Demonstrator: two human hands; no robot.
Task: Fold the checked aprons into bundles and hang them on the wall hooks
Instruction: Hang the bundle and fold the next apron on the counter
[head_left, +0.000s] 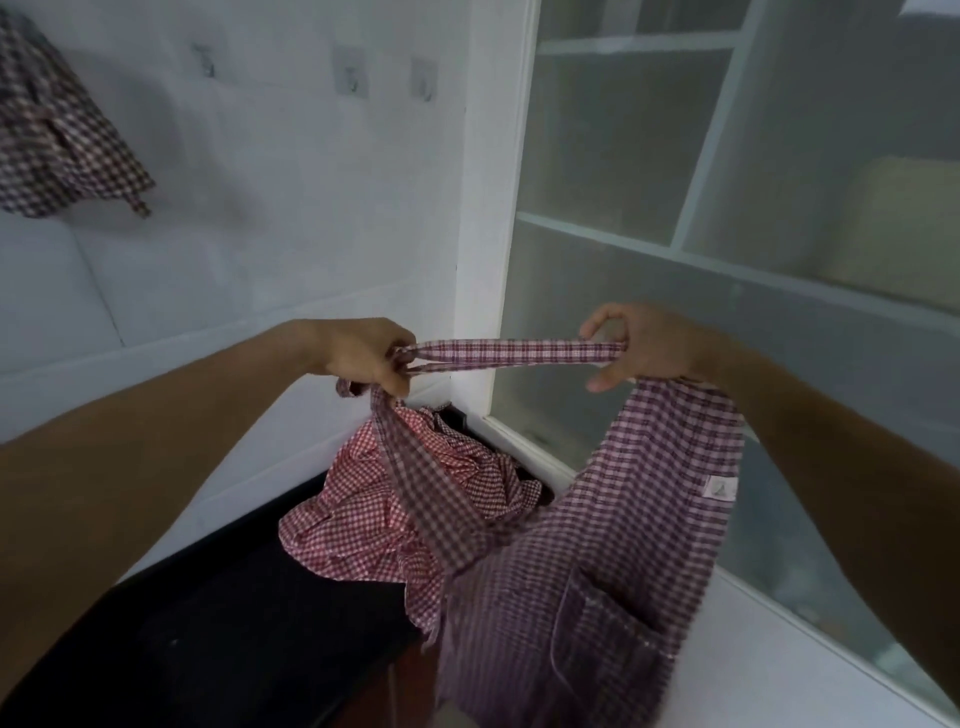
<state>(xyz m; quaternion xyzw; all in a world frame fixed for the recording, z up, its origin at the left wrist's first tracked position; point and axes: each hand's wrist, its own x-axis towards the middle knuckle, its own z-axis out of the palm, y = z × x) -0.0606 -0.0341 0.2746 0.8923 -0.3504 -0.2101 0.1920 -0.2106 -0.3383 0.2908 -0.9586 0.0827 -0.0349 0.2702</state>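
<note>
A purple-and-white checked apron (597, 571) hangs in front of me, its neck strap (509, 352) stretched level between my hands. My left hand (358, 353) grips the strap's left end together with a bunched corner of cloth. My right hand (639, 345) pinches the strap's right end, and the bib drapes down from under it. A red-checked apron (363, 514) lies crumpled in the corner on a black surface (218, 623). Another checked apron (57, 135) hangs on the wall at the top left. Three wall hooks (353, 73) are bare.
The white tiled wall (260, 208) runs along the left. A white-framed frosted glass partition (675, 208) stands on the right and meets the wall at the corner. A small white label (721, 488) is sewn on the apron's right edge.
</note>
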